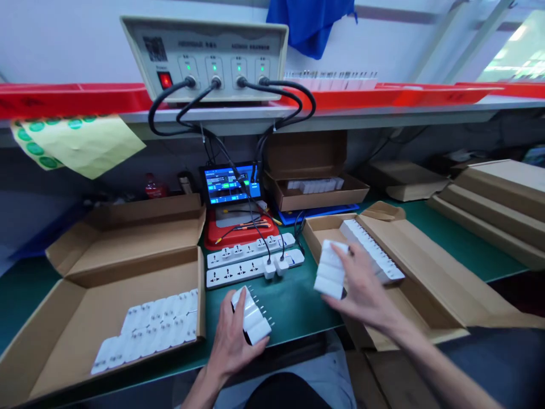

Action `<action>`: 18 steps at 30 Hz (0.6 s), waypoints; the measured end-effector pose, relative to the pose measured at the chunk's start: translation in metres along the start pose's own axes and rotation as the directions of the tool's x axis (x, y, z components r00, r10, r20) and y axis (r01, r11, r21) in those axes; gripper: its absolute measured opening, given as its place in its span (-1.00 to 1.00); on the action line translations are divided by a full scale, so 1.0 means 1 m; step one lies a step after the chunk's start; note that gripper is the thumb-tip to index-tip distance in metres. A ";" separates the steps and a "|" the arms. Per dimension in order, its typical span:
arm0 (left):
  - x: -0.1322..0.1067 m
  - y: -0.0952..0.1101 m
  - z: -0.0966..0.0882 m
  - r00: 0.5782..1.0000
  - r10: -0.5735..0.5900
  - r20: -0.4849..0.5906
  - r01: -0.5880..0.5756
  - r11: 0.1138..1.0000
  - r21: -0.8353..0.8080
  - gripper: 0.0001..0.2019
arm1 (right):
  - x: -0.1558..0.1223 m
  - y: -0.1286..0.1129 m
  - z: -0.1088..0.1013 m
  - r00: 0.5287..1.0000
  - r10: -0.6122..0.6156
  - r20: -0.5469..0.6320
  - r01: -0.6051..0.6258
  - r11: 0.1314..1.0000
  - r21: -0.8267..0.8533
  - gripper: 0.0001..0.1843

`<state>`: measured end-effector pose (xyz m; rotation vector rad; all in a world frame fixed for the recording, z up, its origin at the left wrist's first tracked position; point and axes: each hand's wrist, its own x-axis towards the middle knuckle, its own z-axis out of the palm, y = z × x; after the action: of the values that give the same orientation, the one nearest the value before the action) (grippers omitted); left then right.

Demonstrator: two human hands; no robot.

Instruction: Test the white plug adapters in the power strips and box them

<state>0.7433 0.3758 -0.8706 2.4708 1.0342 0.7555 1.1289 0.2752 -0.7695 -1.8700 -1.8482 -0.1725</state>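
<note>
My left hand is closed around a small row of white plug adapters, with metal pins pointing right. Another block of white plug adapters is gripped in my right hand, its smooth side towards me. That hand is over the left edge of the right cardboard box, which holds a long row of white adapters. Between and beyond my hands lie two white power strips, the nearer one with two white adapters plugged in.
At left, an open cardboard box holds rows of white adapters. Behind the strips are a red tray and a lit screen. A tester box with black cables sits on the shelf above. Another open carton stands behind.
</note>
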 end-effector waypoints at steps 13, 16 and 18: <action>0.000 0.002 -0.009 0.999 -0.005 0.044 0.005 1.000 0.009 0.20 | -0.074 -0.069 0.114 0.971 0.130 0.199 -0.174 0.959 0.222 0.38; 0.003 0.001 -0.007 1.000 0.019 0.023 -0.019 1.000 0.017 0.12 | -0.066 -0.067 0.109 0.978 0.076 0.195 -0.120 0.967 0.225 0.34; 0.006 0.003 -0.009 0.999 0.035 0.006 -0.035 0.999 0.014 0.11 | -0.058 -0.069 0.106 0.980 0.063 0.186 -0.108 0.965 0.239 0.31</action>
<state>0.7432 0.3793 -0.8600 2.5076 1.0005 0.7534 1.0316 0.2651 -0.8687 -1.8324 -1.8022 0.2533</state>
